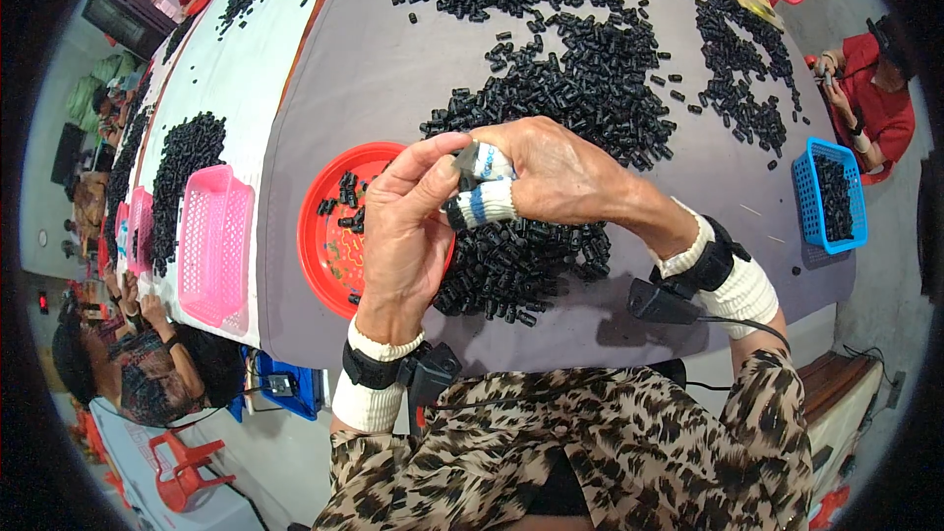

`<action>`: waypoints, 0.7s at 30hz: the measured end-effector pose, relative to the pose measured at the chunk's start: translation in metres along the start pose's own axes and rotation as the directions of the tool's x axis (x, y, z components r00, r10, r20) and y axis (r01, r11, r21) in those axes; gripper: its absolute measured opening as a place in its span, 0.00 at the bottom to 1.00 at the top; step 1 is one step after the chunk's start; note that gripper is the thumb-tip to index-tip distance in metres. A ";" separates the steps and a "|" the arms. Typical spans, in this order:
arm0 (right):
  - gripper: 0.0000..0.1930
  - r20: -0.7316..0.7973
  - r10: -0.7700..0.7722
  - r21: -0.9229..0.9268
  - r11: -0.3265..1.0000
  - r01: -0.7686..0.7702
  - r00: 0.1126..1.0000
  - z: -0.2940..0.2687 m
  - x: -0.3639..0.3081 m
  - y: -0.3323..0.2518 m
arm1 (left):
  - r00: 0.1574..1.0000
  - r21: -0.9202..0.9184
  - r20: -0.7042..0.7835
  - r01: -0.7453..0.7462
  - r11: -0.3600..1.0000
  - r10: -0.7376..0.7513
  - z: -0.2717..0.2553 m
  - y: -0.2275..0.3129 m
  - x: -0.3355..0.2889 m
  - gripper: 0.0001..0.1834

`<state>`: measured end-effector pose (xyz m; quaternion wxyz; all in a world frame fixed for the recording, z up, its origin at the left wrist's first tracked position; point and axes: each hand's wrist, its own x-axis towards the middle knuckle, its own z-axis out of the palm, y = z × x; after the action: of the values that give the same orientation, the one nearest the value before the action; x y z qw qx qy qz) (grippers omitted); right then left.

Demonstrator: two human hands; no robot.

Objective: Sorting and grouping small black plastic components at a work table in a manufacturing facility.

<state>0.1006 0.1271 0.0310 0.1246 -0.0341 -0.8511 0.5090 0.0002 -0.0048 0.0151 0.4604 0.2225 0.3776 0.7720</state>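
In front of my chest, my two hands meet over the table. My left hand (401, 231) pinches a small dark piece (466, 161) between thumb and forefinger. My right hand (580, 172) is closed against the same piece; white finger covers (486, 205) with blue marks wrap its fingertips, which partly hide the piece. Its exact shape I cannot make out. Beneath my left hand sits a round red tray (313, 270) with a few small black cylindrical parts (346, 192) in it. A large heap of such black parts (560, 88) spreads behind and below my hands.
A pink basket (216, 246) stands left on a white-covered table section. At the right edge is a blue basket (829, 197) with black parts. More black parts (742, 69) lie at the far right. Co-workers sit at the left (147, 364) and right (875, 88).
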 end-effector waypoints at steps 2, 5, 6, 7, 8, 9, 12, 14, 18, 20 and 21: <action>0.16 -0.043 -0.022 -0.111 0.994 0.018 0.999 0.001 -0.002 0.002 | 1.000 0.005 0.015 0.008 1.000 -0.008 -0.002 -0.002 0.001 0.11; 0.18 -0.020 -0.005 0.038 0.999 0.005 1.000 0.000 -0.001 -0.001 | 0.999 -0.039 0.033 0.026 0.999 -0.025 -0.002 -0.002 0.002 0.12; 0.18 -0.020 -0.005 0.040 0.999 0.006 1.000 -0.001 -0.002 0.000 | 0.999 -0.089 0.041 0.037 0.995 -0.034 -0.002 -0.002 0.002 0.12; 0.17 0.005 0.049 0.056 0.997 -0.049 0.999 -0.003 -0.002 -0.001 | 0.999 -0.088 0.040 0.036 0.996 -0.032 -0.001 -0.002 0.002 0.12; 0.17 0.031 0.102 0.070 0.992 -0.104 0.994 -0.004 -0.003 -0.001 | 0.998 -0.102 0.042 0.041 0.994 -0.037 0.000 -0.002 0.002 0.13; 0.17 0.032 0.100 0.071 0.992 -0.102 0.994 -0.004 -0.003 -0.001 | 0.998 -0.116 0.043 0.046 0.992 -0.041 0.001 -0.002 0.001 0.13; 0.16 0.008 0.099 0.025 0.995 -0.099 0.995 -0.004 -0.003 0.002 | 0.998 -0.114 0.043 0.053 0.992 -0.049 0.000 -0.003 0.001 0.13; 0.16 0.027 0.116 0.031 0.993 -0.117 0.993 -0.004 -0.004 0.001 | 0.998 -0.108 0.055 0.048 0.993 -0.043 0.000 -0.004 0.000 0.12; 0.16 0.016 0.105 0.027 0.994 -0.105 0.994 -0.004 -0.004 -0.001 | 0.995 -0.123 0.099 0.036 0.992 -0.024 -0.007 -0.006 0.000 0.14; 0.16 0.016 0.110 0.037 0.993 -0.111 0.994 -0.004 -0.004 -0.001 | 0.995 -0.124 0.099 0.038 0.992 -0.026 -0.007 -0.006 0.000 0.14; 0.16 0.017 0.111 0.037 0.993 -0.111 0.994 -0.003 -0.004 0.000 | 0.995 -0.125 0.100 0.040 0.991 -0.028 -0.008 -0.006 0.000 0.13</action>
<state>0.1050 0.1291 0.0320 0.0905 -0.0753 -0.8389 0.5314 -0.0019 -0.0056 0.0054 0.5046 0.2238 0.3084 0.7747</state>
